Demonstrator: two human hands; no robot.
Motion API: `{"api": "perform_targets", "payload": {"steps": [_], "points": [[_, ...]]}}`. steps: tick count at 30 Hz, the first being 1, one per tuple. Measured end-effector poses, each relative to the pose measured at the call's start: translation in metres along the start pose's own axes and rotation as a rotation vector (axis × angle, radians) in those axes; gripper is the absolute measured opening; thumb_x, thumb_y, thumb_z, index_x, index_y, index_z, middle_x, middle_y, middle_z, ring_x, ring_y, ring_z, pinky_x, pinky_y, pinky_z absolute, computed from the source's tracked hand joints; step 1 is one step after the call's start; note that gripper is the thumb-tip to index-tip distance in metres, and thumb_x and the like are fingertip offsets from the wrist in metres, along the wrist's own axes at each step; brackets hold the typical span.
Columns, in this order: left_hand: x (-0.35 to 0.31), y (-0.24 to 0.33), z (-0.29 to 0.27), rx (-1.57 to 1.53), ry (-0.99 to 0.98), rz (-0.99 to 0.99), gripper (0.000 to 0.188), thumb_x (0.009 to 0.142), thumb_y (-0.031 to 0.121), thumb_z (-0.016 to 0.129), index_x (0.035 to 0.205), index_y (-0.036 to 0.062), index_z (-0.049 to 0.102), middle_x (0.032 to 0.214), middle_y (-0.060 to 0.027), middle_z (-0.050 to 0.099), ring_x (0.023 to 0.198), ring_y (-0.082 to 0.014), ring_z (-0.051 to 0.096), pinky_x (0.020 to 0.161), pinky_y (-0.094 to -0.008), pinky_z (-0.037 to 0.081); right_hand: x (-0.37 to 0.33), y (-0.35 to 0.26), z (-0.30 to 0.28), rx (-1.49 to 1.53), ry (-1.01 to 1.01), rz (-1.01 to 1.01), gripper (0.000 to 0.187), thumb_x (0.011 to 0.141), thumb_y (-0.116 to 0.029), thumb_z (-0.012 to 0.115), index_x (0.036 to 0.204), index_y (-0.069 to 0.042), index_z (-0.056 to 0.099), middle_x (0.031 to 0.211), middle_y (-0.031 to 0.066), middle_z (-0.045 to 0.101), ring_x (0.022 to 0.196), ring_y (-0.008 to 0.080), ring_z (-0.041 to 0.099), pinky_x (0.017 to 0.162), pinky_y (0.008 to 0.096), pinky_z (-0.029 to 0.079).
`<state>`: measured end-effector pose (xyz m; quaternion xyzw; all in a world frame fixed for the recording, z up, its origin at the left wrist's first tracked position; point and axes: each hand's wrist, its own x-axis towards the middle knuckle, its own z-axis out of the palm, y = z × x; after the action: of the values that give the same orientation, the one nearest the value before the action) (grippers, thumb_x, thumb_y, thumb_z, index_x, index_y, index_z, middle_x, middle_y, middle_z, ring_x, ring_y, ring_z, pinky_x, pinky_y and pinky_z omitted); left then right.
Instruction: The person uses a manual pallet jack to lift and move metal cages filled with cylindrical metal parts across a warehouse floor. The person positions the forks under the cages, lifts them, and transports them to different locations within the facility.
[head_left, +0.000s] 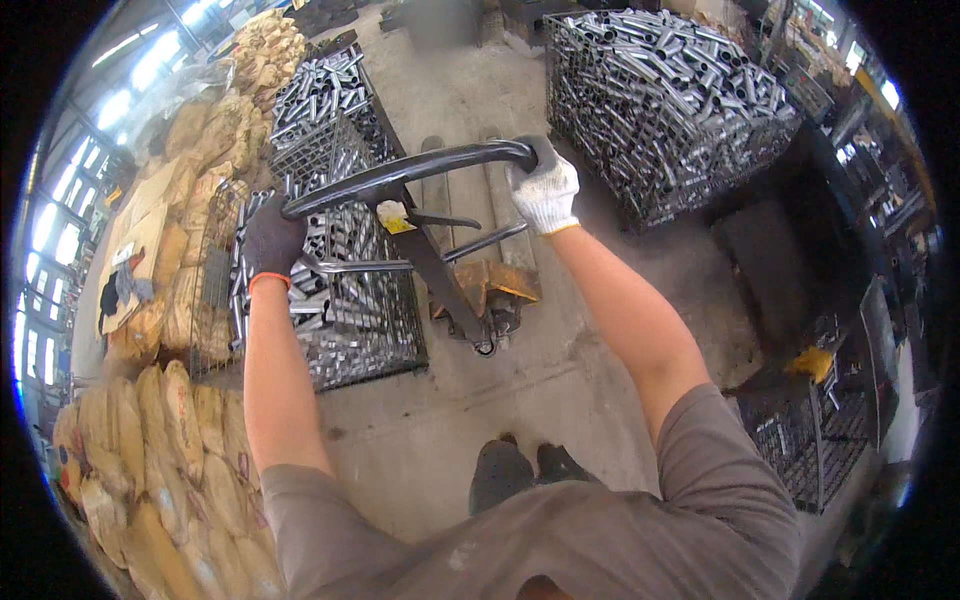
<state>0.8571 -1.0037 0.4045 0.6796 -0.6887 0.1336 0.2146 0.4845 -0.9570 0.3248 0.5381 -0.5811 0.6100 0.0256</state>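
Note:
My left hand (272, 238), in a dark glove with an orange cuff, is closed round the left end of a black pallet jack handle (405, 172). At its right end my right hand (543, 190) grips the same bar, wearing a white knit glove with grey on the fingers. A black lever (443, 219) and a yellow-and-white label (394, 216) sit below the bar. The handle's shaft (445, 275) slopes down to the worn yellow pallet jack body (490, 283). Beyond it, the forks (496, 190) lie low along the floor.
Wire baskets of cut metal tubes stand on the left (365, 335), farther back left (335, 95) and at the right (660, 120). Stacked brown sacks (165, 440) line the left side. Another mesh basket (810, 445) is near right. Concrete floor (430, 420) runs between them.

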Motion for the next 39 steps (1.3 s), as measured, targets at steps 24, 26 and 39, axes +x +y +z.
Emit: {"api": "perform_targets", "payload": {"steps": [24,26,39], "points": [[0.687,0.156,0.406,-0.158,-0.036,0.020,0.031,0.083,0.030,0.065,0.107,0.0129,0.072,0.108,-0.0166,0.073,0.103,-0.0406,0.069,0.086,-0.0517,0.055,0.532,0.379,0.458,-0.240,0.136,0.179,0.024,0.082,-0.024,0.071,0.104,-0.015,0.070,0.096,0.0175,0.073,0.092,0.0406,0.070,0.080,0.0468,0.055],[0.741,0.172,0.433,-0.082,-0.092,-0.020,0.034,0.082,0.030,0.065,0.111,0.0130,0.072,0.111,-0.0168,0.072,0.104,-0.0404,0.068,0.086,-0.0512,0.054,0.582,0.413,0.500,-0.242,0.102,0.213,0.026,0.081,-0.024,0.073,0.106,-0.014,0.070,0.097,0.0167,0.073,0.094,0.0408,0.069,0.082,0.0455,0.055],[1.049,0.214,0.623,-0.208,0.137,0.167,0.016,0.080,0.024,0.067,0.088,0.0105,0.066,0.083,-0.0170,0.070,0.082,-0.0404,0.070,0.070,-0.0524,0.054,0.906,0.646,0.824,-0.143,-0.138,0.329,0.024,0.088,-0.016,0.071,0.106,-0.001,0.071,0.080,0.0088,0.073,0.063,0.0153,0.066,0.061,0.0335,0.053]]}}
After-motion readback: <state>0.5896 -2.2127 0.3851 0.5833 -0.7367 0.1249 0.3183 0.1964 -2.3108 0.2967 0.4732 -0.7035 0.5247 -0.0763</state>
